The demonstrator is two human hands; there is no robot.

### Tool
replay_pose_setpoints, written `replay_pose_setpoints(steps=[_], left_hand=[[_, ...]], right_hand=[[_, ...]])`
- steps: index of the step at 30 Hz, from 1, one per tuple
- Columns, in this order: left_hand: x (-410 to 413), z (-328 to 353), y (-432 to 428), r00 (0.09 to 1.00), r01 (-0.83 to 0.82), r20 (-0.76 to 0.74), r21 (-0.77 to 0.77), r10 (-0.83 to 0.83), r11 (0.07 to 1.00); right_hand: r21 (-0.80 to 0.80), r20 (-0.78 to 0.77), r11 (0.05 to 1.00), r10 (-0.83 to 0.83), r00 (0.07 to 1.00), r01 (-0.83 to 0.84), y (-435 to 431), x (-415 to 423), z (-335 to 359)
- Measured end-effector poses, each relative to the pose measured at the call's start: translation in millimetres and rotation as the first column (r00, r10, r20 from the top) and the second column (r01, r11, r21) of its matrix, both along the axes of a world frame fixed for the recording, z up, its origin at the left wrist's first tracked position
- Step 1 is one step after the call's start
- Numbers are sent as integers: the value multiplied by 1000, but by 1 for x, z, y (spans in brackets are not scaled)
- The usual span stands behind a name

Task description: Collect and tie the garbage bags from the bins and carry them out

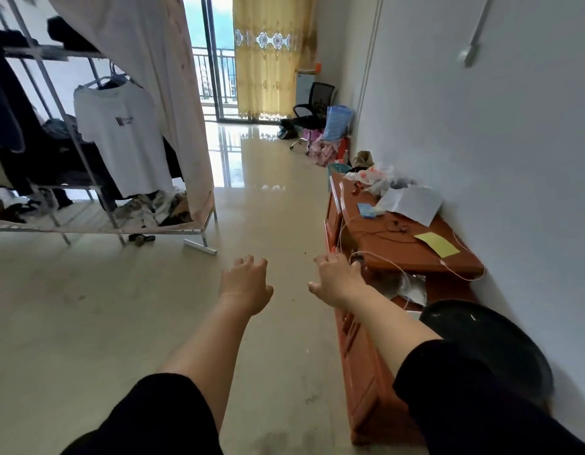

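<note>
Fingers [248,261] of the left hand [245,284] hang loosely curled above the floor [120,307] and hold nothing. The right hand [338,277] reaches forward beside it, its fingers [327,259] also loosely curled with nothing in their grasp. They lie just beside a white cable [383,257] at the near edge of a low red-brown tabletop [402,254]; whether they touch it I cannot tell. A paper [412,200] and a yellow note [437,244] lie on the tabletop, which stands against the right wall. A teal basket [337,168] sits at its far end. Well beyond, a dark bag [286,131] rests on the floor by a chair [317,100]. A rack [87,192] with a white shirt [120,136] stands to the left.
</note>
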State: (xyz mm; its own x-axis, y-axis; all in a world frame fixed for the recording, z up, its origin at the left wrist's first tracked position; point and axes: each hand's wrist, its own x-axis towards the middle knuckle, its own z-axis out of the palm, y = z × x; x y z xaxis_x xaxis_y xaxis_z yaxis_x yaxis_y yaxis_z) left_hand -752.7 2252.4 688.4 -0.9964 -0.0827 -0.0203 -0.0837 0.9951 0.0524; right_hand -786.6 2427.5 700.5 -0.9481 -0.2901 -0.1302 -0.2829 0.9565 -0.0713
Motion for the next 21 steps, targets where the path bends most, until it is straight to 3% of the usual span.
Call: replay_pose_setpoints(steps=[7,21], left_hand=[[-178,7,-80,998,-34,-57,-29,32,999],[-567,22,-200,993,48,-101,-57,-54,997]], right_hand=[[-23,-46,998,64,997,-65,-76,-186,1],[-105,-83,994,-39,996,31,-189,-560,10]])
